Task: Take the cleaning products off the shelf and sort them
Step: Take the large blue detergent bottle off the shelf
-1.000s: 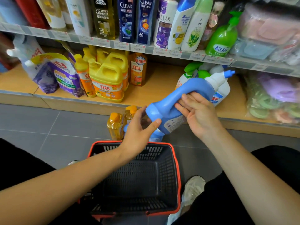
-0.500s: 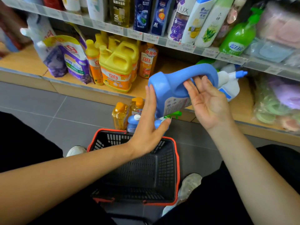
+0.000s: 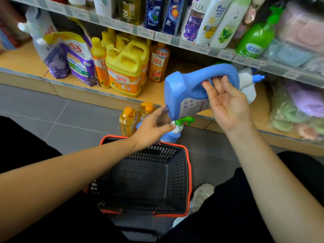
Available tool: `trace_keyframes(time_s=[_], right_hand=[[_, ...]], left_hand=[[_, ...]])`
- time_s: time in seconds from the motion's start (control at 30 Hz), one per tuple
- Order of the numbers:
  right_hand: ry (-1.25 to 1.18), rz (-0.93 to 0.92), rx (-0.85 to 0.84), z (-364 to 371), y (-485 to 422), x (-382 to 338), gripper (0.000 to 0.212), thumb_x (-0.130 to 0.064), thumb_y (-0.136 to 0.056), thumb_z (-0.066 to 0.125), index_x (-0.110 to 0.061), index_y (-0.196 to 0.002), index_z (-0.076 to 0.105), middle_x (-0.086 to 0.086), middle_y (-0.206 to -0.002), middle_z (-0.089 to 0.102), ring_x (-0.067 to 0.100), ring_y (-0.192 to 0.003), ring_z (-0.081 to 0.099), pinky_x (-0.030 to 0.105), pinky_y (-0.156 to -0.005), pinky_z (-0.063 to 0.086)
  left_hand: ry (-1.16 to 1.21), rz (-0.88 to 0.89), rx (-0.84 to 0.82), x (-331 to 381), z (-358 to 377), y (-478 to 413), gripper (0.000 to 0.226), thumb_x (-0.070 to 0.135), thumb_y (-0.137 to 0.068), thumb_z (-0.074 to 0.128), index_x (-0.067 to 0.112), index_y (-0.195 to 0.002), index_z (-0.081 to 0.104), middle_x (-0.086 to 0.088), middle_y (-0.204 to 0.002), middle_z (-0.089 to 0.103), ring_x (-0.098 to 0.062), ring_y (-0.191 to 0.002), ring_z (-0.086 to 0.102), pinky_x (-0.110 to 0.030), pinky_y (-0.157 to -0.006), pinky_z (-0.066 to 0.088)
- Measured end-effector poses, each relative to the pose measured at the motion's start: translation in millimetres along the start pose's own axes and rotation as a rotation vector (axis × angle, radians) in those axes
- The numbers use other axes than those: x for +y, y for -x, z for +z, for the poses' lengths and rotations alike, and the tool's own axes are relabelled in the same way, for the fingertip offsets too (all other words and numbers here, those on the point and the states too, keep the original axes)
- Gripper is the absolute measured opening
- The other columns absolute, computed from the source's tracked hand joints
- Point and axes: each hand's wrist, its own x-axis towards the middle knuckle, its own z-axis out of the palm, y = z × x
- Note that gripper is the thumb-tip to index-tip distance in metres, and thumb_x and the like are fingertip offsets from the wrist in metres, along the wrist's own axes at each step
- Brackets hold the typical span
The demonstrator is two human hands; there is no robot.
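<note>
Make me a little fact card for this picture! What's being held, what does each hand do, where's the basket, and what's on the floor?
Held thing: blue bottle, tipped over in the air
Right hand: straight fingers reach into the bottle's handle
Left hand: fingertips by the bottle's base
Basket: black with a red rim, on the floor between the person's legs
Floor: two orange bottles just beyond the basket

blue bottle (image 3: 182, 88): smooth plastic
basket (image 3: 177, 174): matt perforated plastic
shelf (image 3: 157, 92): wood-look
floor (image 3: 78, 116): matt grey tile
</note>
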Motion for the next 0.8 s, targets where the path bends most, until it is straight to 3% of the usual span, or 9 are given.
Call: trace_keyframes(time_s=[0.1, 0.17, 0.3, 0.37, 0.47, 0.57, 0.7, 0.8], right_hand=[[0.053, 0.038, 0.019, -7, -1, 2, 0.017, -0.002, -0.089, 0.056, -0.004, -0.103, 0.066, 0.013, -0.105, 0.071, 0.024, -0.093, 0.075, 0.037, -0.084, 0.061], [0.158, 0.077, 0.011, -13, -1, 6, 0.021, 0.000, -0.095, 0.050, -0.007, -0.109, 0.065, 0.008, -0.104, 0.073, 0.022, -0.094, 0.075, 0.032, -0.080, 0.062], [0.366, 0.120, -0.083, -22, 3, 16, 0.032, 0.000, -0.096, 0.049, -0.009, -0.124, 0.061, 0.003, -0.111, 0.074, 0.019, -0.103, 0.072, 0.030, -0.085, 0.059], [0.465, 0.139, -0.129, -25, 5, 20, 0.037, 0.000, -0.097, 0.048, -0.006, -0.132, 0.057, 0.006, -0.123, 0.071, 0.021, -0.113, 0.069, 0.029, -0.087, 0.058], [0.527, 0.195, -0.225, -25, 10, 25, 0.049, 0.009, -0.094, 0.044, -0.002, -0.141, 0.050, 0.013, -0.139, 0.061, 0.028, -0.128, 0.059, 0.032, -0.094, 0.055], [0.483, 0.258, -0.306, -24, 16, 29, 0.063, 0.018, -0.086, 0.039, -0.001, -0.146, 0.044, 0.012, -0.144, 0.057, 0.029, -0.130, 0.058, 0.034, -0.095, 0.055], [0.489, 0.345, -0.364, -21, 18, 36, 0.073, 0.022, -0.081, 0.036, -0.001, -0.150, 0.037, 0.013, -0.148, 0.052, 0.029, -0.129, 0.057, 0.035, -0.099, 0.054], [0.520, 0.391, -0.391, -20, 18, 41, 0.071, 0.024, -0.083, 0.037, -0.003, -0.149, 0.041, 0.011, -0.145, 0.056, 0.030, -0.127, 0.060, 0.033, -0.096, 0.055]], left_hand=[[0.056, 0.085, 0.251, 24, -15, -9, 0.063, 0.034, -0.075, 0.072, 0.020, -0.134, 0.054, -0.003, -0.128, 0.062, -0.011, -0.103, 0.063, -0.031, -0.090, 0.053], [0.023, 0.150, 0.304, 43, -28, -17, 0.049, 0.038, -0.076, 0.064, 0.018, -0.121, 0.063, -0.001, -0.118, 0.066, -0.013, -0.098, 0.060, -0.034, -0.086, 0.050], [-0.133, 0.145, 0.068, 70, -32, -30, 0.028, 0.028, -0.082, 0.065, 0.020, -0.108, 0.069, -0.009, -0.104, 0.072, -0.016, -0.097, 0.063, -0.036, -0.090, 0.051], [-0.207, 0.129, -0.014, 74, -24, -33, 0.033, 0.031, -0.080, 0.068, 0.018, -0.111, 0.068, -0.008, -0.100, 0.071, -0.021, -0.092, 0.064, -0.040, -0.089, 0.051], [-0.289, 0.112, -0.043, 74, -16, -35, 0.045, 0.032, -0.077, 0.077, 0.009, -0.113, 0.063, -0.019, -0.104, 0.069, -0.039, -0.092, 0.065, -0.044, -0.082, 0.053], [-0.348, 0.117, 0.000, 74, -18, -35, 0.044, 0.021, -0.073, 0.090, 0.015, -0.099, 0.055, -0.018, -0.091, 0.069, -0.032, -0.077, 0.065, -0.040, -0.072, 0.052], [-0.368, 0.098, 0.002, 78, -26, -30, 0.059, 0.020, -0.059, 0.085, 0.011, -0.112, 0.060, -0.020, -0.092, 0.072, -0.030, -0.076, 0.068, -0.043, -0.070, 0.057], [-0.264, -0.007, -0.010, 74, -32, -24, 0.060, 0.003, -0.063, 0.090, 0.008, -0.116, 0.063, -0.024, -0.094, 0.073, -0.021, -0.077, 0.068, -0.040, -0.073, 0.059]])
